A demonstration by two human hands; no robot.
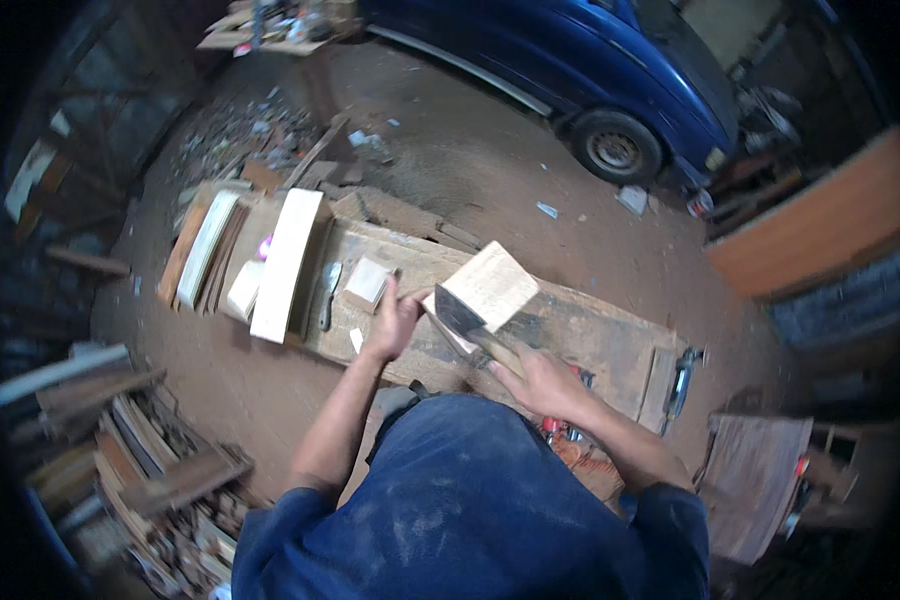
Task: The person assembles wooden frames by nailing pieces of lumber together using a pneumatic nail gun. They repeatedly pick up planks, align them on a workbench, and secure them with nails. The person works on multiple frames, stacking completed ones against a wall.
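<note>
A pale square wooden block [490, 283] is tilted above the workbench in front of me. My left hand [398, 325] is at its left corner, thumb raised and fingers closed against its edge, partly hidden. My right hand [542, 382] is wrapped round the wooden handle of a scraper-like tool [458, 312]. The tool's dark, flat blade widens away from the handle and lies across the block's near left side. Whether it touches the wood I cannot tell. On the bench left of my left hand rests a smaller pale block [368, 281].
The worn wooden workbench [610, 335] carries a putty knife [329, 297], a long pale board [288, 265] and a teal power tool [681, 385] at its right end. A blue vehicle [570, 60] stands beyond. Scrap wood [160, 450] is heaped at the left.
</note>
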